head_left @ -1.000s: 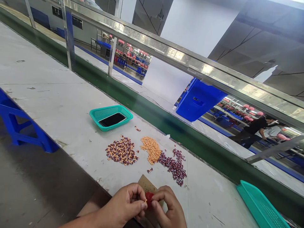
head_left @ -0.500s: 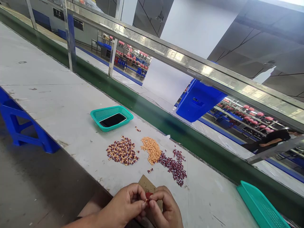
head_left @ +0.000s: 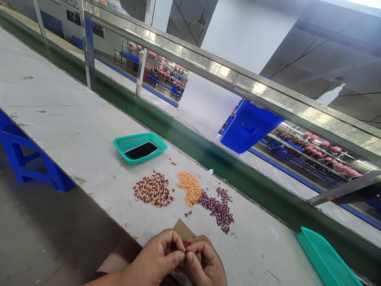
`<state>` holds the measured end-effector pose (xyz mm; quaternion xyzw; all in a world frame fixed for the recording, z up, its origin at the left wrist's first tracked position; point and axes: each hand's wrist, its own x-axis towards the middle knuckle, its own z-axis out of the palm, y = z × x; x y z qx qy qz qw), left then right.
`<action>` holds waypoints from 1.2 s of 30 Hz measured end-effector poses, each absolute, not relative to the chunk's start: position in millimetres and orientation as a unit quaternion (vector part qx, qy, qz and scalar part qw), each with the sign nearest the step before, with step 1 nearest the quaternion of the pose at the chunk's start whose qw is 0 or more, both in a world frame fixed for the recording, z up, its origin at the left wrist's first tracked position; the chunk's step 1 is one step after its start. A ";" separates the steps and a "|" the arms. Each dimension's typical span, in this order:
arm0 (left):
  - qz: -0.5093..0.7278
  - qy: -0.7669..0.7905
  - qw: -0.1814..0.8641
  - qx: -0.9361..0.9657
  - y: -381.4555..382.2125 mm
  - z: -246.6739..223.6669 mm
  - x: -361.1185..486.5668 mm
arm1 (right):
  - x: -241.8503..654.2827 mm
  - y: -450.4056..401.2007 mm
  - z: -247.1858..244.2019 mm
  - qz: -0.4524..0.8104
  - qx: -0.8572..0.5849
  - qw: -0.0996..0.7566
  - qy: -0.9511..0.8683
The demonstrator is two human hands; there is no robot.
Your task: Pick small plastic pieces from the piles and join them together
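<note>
The left hand [head_left: 154, 256] and the right hand [head_left: 206, 263] were clenched at the fingertips, both grasping a small red piece [head_left: 186, 244] above the near edge of a long white-painted workbench [head_left: 68, 95]. A tiny orange fragment [head_left: 184, 251] showed at the fingertips; its exact hold was too small to determine. A flat brown cardboard sheet [head_left: 184, 231] lay partly beneath the hands.

Three loose heaps lay farther along the bench: mixed dark-red and orange pieces [head_left: 153, 190], orange pieces [head_left: 189, 188], and dark-red pieces [head_left: 218, 208]. A teal perforated plastic basket [head_left: 118, 147] held a black smartphone [head_left: 141, 150]. A second teal perforated plastic basket [head_left: 326, 258] sat at the right, beside the bench's far edge.
</note>
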<state>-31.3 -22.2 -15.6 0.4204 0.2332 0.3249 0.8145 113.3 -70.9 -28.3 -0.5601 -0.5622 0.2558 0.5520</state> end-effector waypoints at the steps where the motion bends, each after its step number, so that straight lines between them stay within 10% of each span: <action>1: 0.329 0.230 0.811 0.426 -22.5 -17.3 -31.0 | 112.8 -71.0 -28.4 0.258 -0.561 0.552 -0.560; 20: 0.284 0.324 0.644 0.632 -10.3 -1.5 -35.9 | 135.3 -68.7 -13.0 0.247 -0.565 0.425 -0.663; 29: 0.193 0.414 0.136 0.879 100.0 19.2 -89.4 | 234.2 -47.6 -18.9 0.004 -0.743 0.204 -0.637; 36: 0.119 0.350 0.012 0.929 107.8 34.3 -57.3 | 244.0 -31.6 -17.5 -0.008 -0.735 0.150 -0.661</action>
